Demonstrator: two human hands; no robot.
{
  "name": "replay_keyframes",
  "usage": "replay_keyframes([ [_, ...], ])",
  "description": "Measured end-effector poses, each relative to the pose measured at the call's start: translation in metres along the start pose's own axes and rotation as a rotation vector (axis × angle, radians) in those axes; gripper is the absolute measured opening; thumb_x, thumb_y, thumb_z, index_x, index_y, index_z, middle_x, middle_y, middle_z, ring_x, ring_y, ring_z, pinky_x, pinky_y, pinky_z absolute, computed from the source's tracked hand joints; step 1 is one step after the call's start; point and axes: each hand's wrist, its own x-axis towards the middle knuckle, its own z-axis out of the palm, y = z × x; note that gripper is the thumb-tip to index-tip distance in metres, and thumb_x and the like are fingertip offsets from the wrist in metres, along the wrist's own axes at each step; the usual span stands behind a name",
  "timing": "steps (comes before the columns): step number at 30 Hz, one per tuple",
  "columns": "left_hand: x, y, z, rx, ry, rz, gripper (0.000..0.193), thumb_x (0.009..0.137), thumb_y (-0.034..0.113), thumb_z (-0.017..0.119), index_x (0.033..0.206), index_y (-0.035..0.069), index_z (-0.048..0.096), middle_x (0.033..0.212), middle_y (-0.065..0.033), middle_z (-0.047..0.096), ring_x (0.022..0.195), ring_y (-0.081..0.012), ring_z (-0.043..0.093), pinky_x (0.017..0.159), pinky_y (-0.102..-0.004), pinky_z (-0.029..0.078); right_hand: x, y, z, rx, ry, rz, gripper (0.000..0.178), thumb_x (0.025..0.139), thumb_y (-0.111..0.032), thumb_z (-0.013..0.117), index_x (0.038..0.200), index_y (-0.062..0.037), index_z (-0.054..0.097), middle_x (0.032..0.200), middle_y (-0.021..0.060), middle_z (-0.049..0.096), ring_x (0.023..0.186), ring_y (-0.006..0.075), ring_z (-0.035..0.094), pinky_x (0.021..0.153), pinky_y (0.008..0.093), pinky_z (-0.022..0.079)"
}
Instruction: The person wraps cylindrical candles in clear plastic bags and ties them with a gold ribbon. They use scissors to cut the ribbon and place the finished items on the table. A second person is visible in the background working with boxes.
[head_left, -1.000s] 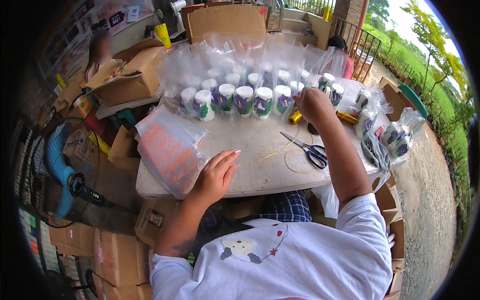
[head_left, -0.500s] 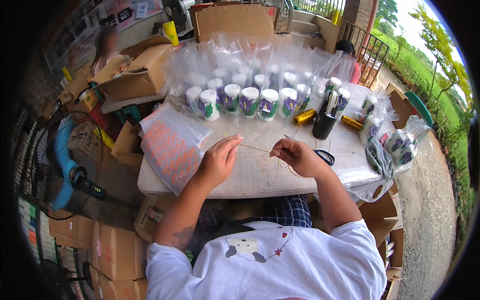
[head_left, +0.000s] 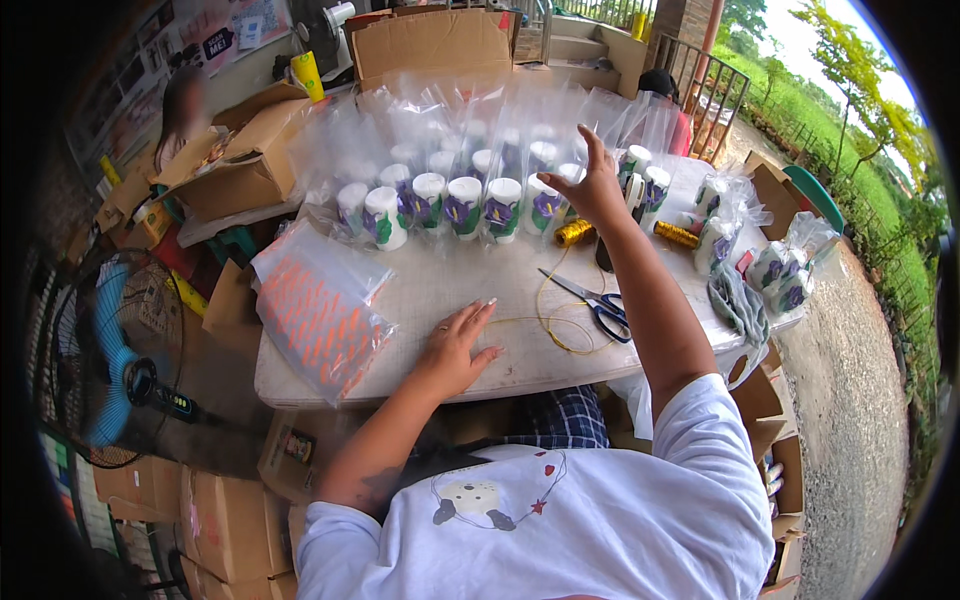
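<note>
My left hand (head_left: 458, 350) lies flat on the white table (head_left: 420, 275), fingers stretched out and holding nothing. Beside its fingertips runs a thin gold string (head_left: 560, 345), which loops loosely to the right. Dark-handled scissors (head_left: 600, 308) lie with blades apart by the loop. Raised and open, my right hand (head_left: 590, 185) reaches over the front row of bagged candles, thumb and fingers spread. The candles are white pillars with purple flowers and green leaves, such as this candle (head_left: 503, 210) in clear plastic. Below my right hand is a gold spool (head_left: 573, 232).
A stack of plastic bags (head_left: 320, 315) covers the table's left. A second gold spool (head_left: 677, 234), a grey cloth (head_left: 738, 308) and more wrapped candles (head_left: 785, 270) lie right. An open carton (head_left: 245, 160), a fan (head_left: 115, 350) and another person (head_left: 180, 115) are left.
My hands have let go of the gold string, which now lies on the table. My left hand went down onto the tabletop; my right hand moved up and forward to the candles.
</note>
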Motion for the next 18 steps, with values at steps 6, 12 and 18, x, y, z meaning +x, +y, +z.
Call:
replay_keyframes([
  [6, -0.010, -0.008, 0.003, -0.069, -0.045, -0.130, 0.059, 0.078, 0.022, 0.067, 0.129, 0.004, 0.044, 0.131, -0.0182, 0.043, 0.119, -0.0354, 0.043, 0.097, -0.0403, 0.038, 0.016, 0.000, 0.019, 0.050, 0.047, 0.000, 0.027, 0.083, -0.024, 0.056, 0.085, 0.0028, 0.058, 0.076, 0.0213, 0.062, 0.075, 0.0382, 0.060, 0.069, 0.0426, 0.047],
  [12, 0.000, -0.012, 0.002, -0.370, 0.063, -0.222, 0.070, 0.076, 0.021, 0.072, 0.133, 0.003, 0.035, 0.135, -0.0190, 0.039, 0.125, -0.0334, 0.039, 0.101, -0.0414, 0.033, 0.002, -0.060, -0.030, 0.202, -0.077, -0.010, 0.030, 0.084, -0.027, 0.060, 0.086, 0.0027, 0.057, 0.070, 0.0167, 0.062, 0.071, 0.0277, 0.065, 0.059, 0.0355, 0.050],
  [18, 0.027, -0.022, -0.010, -0.915, 0.051, -0.358, 0.103, 0.069, 0.029, 0.079, 0.142, 0.009, 0.009, 0.145, -0.0212, 0.021, 0.134, -0.0335, 0.024, 0.106, -0.0466, 0.022, -0.041, -0.107, -0.041, 0.868, -0.403, 0.076, 0.029, 0.089, -0.024, 0.058, 0.099, 0.0034, 0.053, 0.088, 0.0084, 0.059, 0.078, 0.0176, 0.064, 0.053, 0.0282, 0.056],
])
